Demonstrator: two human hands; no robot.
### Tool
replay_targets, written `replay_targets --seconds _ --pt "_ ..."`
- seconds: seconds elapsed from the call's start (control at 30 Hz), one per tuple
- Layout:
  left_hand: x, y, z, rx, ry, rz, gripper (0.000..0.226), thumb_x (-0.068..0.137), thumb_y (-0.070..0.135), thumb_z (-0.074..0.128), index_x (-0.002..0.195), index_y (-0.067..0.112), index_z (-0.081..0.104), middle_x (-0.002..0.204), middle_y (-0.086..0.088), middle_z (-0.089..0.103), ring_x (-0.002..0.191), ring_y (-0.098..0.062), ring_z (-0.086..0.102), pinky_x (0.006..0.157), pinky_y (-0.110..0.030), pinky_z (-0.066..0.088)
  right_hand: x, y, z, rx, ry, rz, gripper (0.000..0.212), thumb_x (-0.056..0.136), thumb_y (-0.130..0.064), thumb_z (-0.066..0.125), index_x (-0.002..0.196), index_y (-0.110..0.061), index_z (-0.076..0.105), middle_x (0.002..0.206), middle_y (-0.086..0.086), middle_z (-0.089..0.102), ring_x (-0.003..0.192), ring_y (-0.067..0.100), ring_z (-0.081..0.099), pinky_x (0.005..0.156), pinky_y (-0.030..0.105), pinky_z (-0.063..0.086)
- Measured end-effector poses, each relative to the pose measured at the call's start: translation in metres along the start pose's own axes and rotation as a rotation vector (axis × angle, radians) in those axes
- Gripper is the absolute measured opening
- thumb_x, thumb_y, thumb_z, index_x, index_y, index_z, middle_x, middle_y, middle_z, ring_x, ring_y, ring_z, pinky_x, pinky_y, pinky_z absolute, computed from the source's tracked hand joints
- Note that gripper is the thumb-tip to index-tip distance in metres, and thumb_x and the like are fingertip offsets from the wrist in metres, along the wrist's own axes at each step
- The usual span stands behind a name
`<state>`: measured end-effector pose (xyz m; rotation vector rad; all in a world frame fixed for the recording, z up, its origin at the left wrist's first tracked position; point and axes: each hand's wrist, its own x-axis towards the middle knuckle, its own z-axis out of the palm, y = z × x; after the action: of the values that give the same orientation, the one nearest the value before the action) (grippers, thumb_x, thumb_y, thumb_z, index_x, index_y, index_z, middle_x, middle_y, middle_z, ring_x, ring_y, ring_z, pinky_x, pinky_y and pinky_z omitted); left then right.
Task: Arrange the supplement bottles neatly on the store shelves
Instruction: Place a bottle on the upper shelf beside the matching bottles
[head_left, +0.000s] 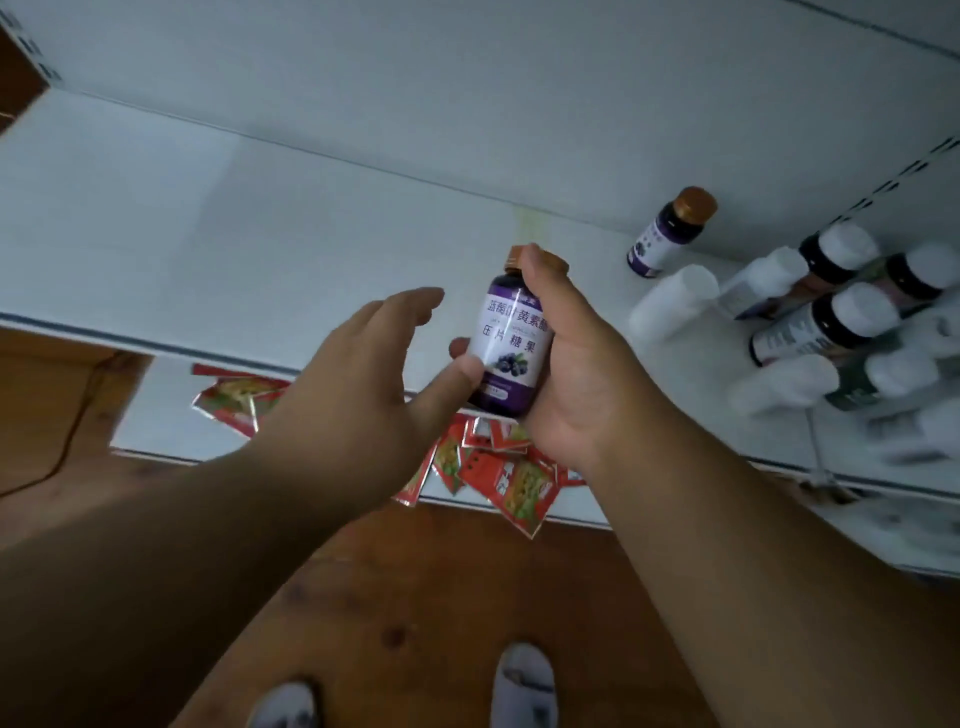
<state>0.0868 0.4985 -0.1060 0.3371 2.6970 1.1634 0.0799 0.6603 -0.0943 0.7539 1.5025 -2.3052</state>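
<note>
The purple blueberry supplement bottle (511, 338) looks small, rigid and light, its glossy label likely a little slippery; the body below the brown cap is probably the surest place to hold. It is upright in the air above the near edge of the white shelf (260, 234). The right hand (571, 364) wraps around it, while the left hand (363, 364) is spread loosely, thumb touching its label.

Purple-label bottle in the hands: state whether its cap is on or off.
On: the copper cap sits atop the purple-label bottle, which the right hand grips.
</note>
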Motion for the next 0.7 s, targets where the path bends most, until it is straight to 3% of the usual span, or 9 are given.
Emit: replay_targets --seconds 0.17,0.3,0.5,0.7 --pt "-0.105 0.036 -0.086 -0.037 -0.091 0.019 0.078 0.082 0.078 0.028 0.146 0.033 0.035 0.14 0.014 0.044 0.126 -0.001 0.04 0.093 -0.029 0.037 -0.11 0.0 0.057 0.113 -0.032 0.157 0.068 0.072 -0.066 0.07 0.12 -0.018 0.062 0.099 0.009 0.067 0.09 0.027 0.069 0.079 0.042 0.058" --pt "-0.161 0.084 -0.166 -0.009 -0.121 0.032 0.084 0.081 0.08 0.025 0.149 0.03 0.03 0.147 0.009 0.041 0.133 -0.006 0.036 0.099 -0.031 0.036 -0.199 -0.029 0.107 0.122 -0.033 0.161 0.07 0.071 -0.064 0.062 0.123 -0.017 0.059 0.085 0.004 0.068 0.076 0.02 0.07 0.064 0.032 0.056" --pt "-0.216 0.137 -0.262 0.029 -0.176 0.05 0.092 0.075 0.087 0.02 0.151 0.035 0.02 0.153 0.011 0.033 0.138 -0.007 0.03 0.105 -0.037 0.038 -0.295 -0.083 0.17 0.151 -0.08 0.083 0.078 0.071 -0.059 0.063 0.131 -0.009 0.054 0.085 0.006 0.064 0.07 0.02 0.068 0.064 0.033 0.057" --pt "-0.218 0.173 -0.31 0.067 -0.172 0.116 0.093 0.072 0.091 0.017 0.15 0.04 0.017 0.154 0.012 0.03 0.139 -0.009 0.03 0.105 -0.037 0.041 -0.331 -0.132 0.19 0.109 -0.079 -0.003 0.077 0.073 -0.06 0.066 0.13 -0.009 0.059 0.094 0.007 0.067 0.082 0.021 0.068 0.071 0.035 0.056"
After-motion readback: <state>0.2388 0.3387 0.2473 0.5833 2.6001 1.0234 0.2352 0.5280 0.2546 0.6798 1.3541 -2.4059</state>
